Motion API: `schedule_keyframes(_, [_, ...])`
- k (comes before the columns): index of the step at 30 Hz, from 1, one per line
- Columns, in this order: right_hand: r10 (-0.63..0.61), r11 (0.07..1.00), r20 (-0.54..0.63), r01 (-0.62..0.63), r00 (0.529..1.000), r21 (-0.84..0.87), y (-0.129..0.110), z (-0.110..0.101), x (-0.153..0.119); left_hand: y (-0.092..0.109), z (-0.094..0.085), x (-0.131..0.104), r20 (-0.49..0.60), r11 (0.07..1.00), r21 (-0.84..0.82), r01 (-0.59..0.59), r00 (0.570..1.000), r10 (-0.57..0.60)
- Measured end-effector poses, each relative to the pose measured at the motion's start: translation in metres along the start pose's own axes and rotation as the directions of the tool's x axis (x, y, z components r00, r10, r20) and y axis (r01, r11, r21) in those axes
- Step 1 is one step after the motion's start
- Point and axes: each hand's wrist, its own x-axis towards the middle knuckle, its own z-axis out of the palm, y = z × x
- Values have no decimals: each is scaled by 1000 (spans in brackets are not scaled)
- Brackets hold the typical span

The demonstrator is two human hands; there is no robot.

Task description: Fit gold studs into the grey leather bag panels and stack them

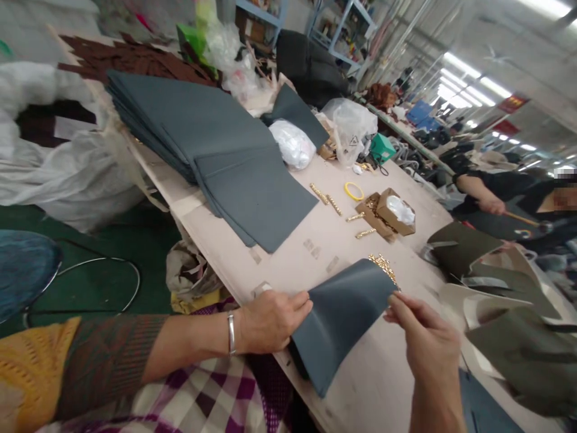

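Observation:
A dark blue-grey sheet of leather-like material [345, 313] is bowed upward between my hands at the table's near edge. My left hand [273, 319], wearing a silver bracelet, is closed on the sheet's left edge. At the opposite edge, my right hand [426, 331] pinches the sheet between thumb and fingers; whether a small part is also in that pinch I cannot tell. Just beyond the sheet lies a loose pile of small gold metal pieces [382, 264], partly hidden by it.
Stacked blue-grey sheets [256, 198] lie on the table's left. Past them are rows of gold pieces [333, 205], a yellow tape roll [354, 191] and a cardboard box [396, 211]. Olive panels [509, 355] stand on the right, where a co-worker's hand [491, 204] holds a wooden-handled tool.

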Motion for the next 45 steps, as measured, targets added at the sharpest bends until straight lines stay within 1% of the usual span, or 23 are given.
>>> schedule_keyframes(1, [-11,1000,114,8,993,25,-7,13,-14,0,0,0,-7,1000,1,-4,1000,4])
schedule_keyframes(2, [-18,999,239,11,971,31,-13,27,-25,0,1,-1,-15,1000,4,-5,1000,5])
schedule_keyframes(4, [-24,1000,457,27,889,1,-20,55,-40,-1,2,-1,-28,1000,9,-5,1000,6])
schedule_keyframes(6, [-26,995,589,79,808,-65,-22,75,-45,-2,3,-2,-38,1000,16,-7,999,8])
schedule_keyframes(8, [-36,977,648,164,761,-139,-23,86,-44,-4,5,-3,-46,1000,22,-15,999,16])
schedule_keyframes(11, [-44,942,675,255,736,-218,-28,90,-39,-4,5,-3,-59,999,26,-34,998,35])
schedule_keyframes(14, [5,932,685,245,728,-268,-34,92,-35,-5,7,-3,-71,999,20,-43,997,45])
schedule_keyframes(18, [88,940,688,169,721,-297,-36,97,-31,-6,9,-3,-85,999,2,-45,995,45])
schedule_keyframes(21, [167,952,692,68,703,-298,-35,100,-27,-7,9,-4,-91,999,-14,-48,995,46])
schedule_keyframes(24, [238,948,694,-6,680,-319,-35,101,-22,-7,8,-3,-90,998,-30,-49,995,46])
schedule_keyframes(28, [359,923,693,-127,625,-364,-39,103,-16,-6,7,-2,-73,998,-56,-42,997,37])
schedule_keyframes(30, [423,899,698,-172,579,-402,-43,105,-12,-6,7,-2,-56,997,-66,-35,998,31])
schedule_keyframes(32, [459,882,711,-177,533,-437,-47,108,-8,-6,6,-1,-37,997,-67,-26,999,24])
schedule_keyframes(33, [463,879,717,-169,520,-445,-48,110,-6,-6,6,-1,-29,998,-63,-20,999,18])
schedule_keyframes(34, [460,880,720,-160,520,-446,-49,111,-6,-6,6,-1,-22,998,-59,-14,1000,12])
schedule_keyframes(35, [451,884,717,-156,531,-441,-50,112,-6,-5,5,-1,-17,999,-53,-8,1000,7])
schedule_keyframes(37, [420,896,698,-141,580,-421,-51,112,-10,-5,4,-1,-17,999,-42,-2,1000,1])
schedule_keyframes(40, [328,917,629,-79,705,-390,-50,102,-23,-2,1,-2,-40,1000,-29,-2,999,1])
schedule_keyframes(41, [278,924,586,-44,761,-381,-49,96,-28,-2,0,-3,-52,1000,-24,-4,999,3])
schedule_keyframes(42, [207,925,520,7,828,-380,-46,89,-34,-2,0,-3,-65,1000,-19,-3,998,2])
schedule_keyframes(43, [122,918,429,63,895,-391,-43,81,-40,-2,0,-3,-79,1000,-13,2,997,-3])
schedule_keyframes(44, [32,904,315,107,949,-414,-39,73,-46,-3,1,-3,-90,1000,-6,14,996,-14])
schedule_keyframes(45, [-45,891,198,129,979,-436,-33,66,-52,-4,3,-3,-97,1000,3,24,995,-24])
